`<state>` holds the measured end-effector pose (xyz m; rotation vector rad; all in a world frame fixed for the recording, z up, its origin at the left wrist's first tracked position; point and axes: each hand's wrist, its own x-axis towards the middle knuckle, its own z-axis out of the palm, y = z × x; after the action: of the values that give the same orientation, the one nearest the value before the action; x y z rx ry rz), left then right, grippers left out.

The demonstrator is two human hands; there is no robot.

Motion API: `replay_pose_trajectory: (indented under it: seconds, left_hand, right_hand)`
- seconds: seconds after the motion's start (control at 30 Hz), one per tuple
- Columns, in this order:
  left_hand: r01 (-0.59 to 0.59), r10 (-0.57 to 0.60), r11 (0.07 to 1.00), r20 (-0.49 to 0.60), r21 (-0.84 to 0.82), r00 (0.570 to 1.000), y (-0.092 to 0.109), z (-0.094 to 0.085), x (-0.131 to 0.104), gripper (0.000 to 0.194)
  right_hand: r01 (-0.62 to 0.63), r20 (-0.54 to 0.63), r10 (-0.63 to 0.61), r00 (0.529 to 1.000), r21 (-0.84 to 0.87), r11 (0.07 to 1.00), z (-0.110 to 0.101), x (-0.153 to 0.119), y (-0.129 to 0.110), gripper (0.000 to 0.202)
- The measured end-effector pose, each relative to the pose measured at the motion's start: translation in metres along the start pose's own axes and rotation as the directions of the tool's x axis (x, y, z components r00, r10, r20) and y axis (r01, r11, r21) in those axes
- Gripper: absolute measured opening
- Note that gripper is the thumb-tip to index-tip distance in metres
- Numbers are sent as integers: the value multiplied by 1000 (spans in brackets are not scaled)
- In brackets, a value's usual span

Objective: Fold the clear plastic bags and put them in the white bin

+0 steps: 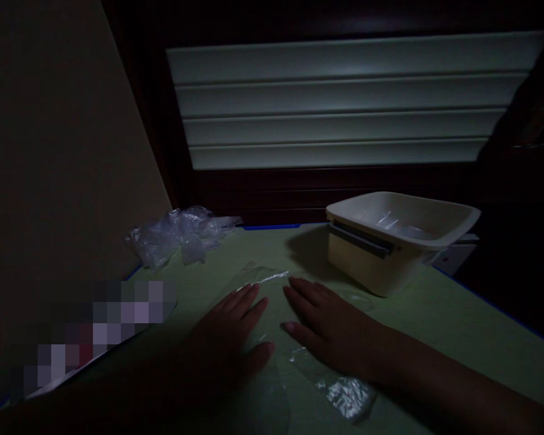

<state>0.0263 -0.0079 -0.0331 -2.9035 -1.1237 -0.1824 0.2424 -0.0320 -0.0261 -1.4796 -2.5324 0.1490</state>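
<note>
Both palms face down over a clear plastic bag [254, 273] that lies spread on the green tabletop [267, 244]. My left hand [231, 329] rests on its left part, fingers stretched out and thumb apart. To the right, my right hand [329, 323] lies flat with its fingers spread, touching or just above the film. Under and below the right hand a crumpled, shiny piece of clear plastic [351, 396] catches the light. In the dimness I cannot tell whether it belongs to the same bag.
A cream plastic basin [362, 260] with a grey handle stands at the back right, some clear plastic inside. Crumpled clear bags [176, 235] are heaped at the back left. A pixelated flat item [118, 326] lies at left. Behind the table is a slatted panel [335, 99].
</note>
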Motion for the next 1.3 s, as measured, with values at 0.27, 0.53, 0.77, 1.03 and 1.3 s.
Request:
replay_pose_trajectory:
  seconds: [0.27,0.53,0.77,1.03,1.3]
  left_hand:
    - [-4,3,1000,12,19,1000,-3,1,1,57]
    - [98,-91,991,-83,88,992,-7,12,1,57]
    - [85,-60,983,-155,162,986,-8,13,1,57]
    - [6,6,995,-122,100,993,-6,11,0,55]
    - [29,-26,999,-100,30,995,-6,9,-2,57]
  right_hand:
    - [-162,60,166,984,-64,985,0,-1,11,76]
    - [-171,-202,187,961,94,981,0,9,25,56]
    - [-138,-324,198,925,199,970,-15,5,9,63]
    - [93,141,-115,983,153,984,-18,-10,-25,69]
    - [-102,383,76,920,49,994,-33,-18,-23,75]
